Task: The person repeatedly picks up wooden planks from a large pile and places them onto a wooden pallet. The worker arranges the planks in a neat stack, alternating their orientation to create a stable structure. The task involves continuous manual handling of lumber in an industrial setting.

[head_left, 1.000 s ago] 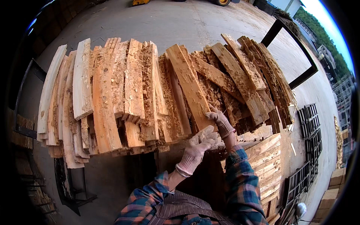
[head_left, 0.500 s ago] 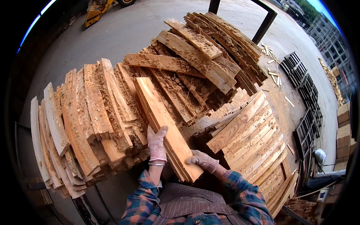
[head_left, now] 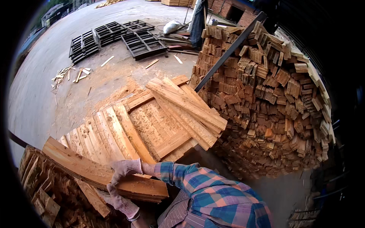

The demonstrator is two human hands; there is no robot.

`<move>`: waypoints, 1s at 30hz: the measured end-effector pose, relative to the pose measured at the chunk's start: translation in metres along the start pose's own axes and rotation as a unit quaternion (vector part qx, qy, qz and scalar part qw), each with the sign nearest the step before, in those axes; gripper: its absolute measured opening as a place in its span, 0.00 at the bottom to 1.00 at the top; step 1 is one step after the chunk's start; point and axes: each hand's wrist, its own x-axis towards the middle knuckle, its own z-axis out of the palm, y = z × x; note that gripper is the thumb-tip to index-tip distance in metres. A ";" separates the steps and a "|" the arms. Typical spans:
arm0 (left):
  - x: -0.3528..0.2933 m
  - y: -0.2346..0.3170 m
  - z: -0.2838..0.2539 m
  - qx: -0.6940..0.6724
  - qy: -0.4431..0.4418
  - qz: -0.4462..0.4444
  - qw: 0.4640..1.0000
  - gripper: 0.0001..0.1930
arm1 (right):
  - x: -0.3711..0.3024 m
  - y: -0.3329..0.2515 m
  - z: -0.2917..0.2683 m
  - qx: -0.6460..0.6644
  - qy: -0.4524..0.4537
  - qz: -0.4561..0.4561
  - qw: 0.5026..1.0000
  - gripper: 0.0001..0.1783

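2 gloved hands, the left hand (head_left: 118,200) and the right hand (head_left: 120,171), grasp long boards (head_left: 78,161) on the near side of the plank stack (head_left: 97,141); the left, poorly seen, seems underneath. Right of the stack rises a wood pile (head_left: 262,102).

Lower left: board (head_left: 78,161) slants across, left hand (head_left: 117,198) at its lower side, right hand (head_left: 122,171) over its upper side. Wood heap (head_left: 43,199) below it, in the lower left corner. Centre: stack of planks (head_left: 104,136), loose boards (head_left: 182,106) lying on its right part. Right: woodpile (head_left: 270,110), bar (head_left: 232,49) crossing before its upper left. Upper left: sticks (head_left: 80,75) on the ground (head_left: 38,87), beyond the stack; racks (head_left: 144,43) farther up, right of the sticks; sack (head_left: 173,26) just right of the racks, left of the woodpile.
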 end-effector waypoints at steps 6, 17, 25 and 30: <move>0.052 -0.133 0.106 0.240 -0.178 -0.017 0.954 0.30 | -0.074 0.196 -0.190 0.351 0.100 -0.317 0.875 0.11; -0.029 -0.213 0.273 0.551 -0.577 0.212 0.564 0.30 | -0.110 0.244 -0.226 -0.234 0.445 0.193 0.843 0.14; -0.012 -0.224 0.250 0.611 -0.531 0.239 0.536 0.31 | -0.092 0.240 -0.223 -0.250 0.445 0.218 0.832 0.19; 0.005 -0.226 0.218 0.655 -0.465 0.261 0.535 0.31 | -0.038 0.200 -0.156 -0.255 0.449 0.334 0.788 0.25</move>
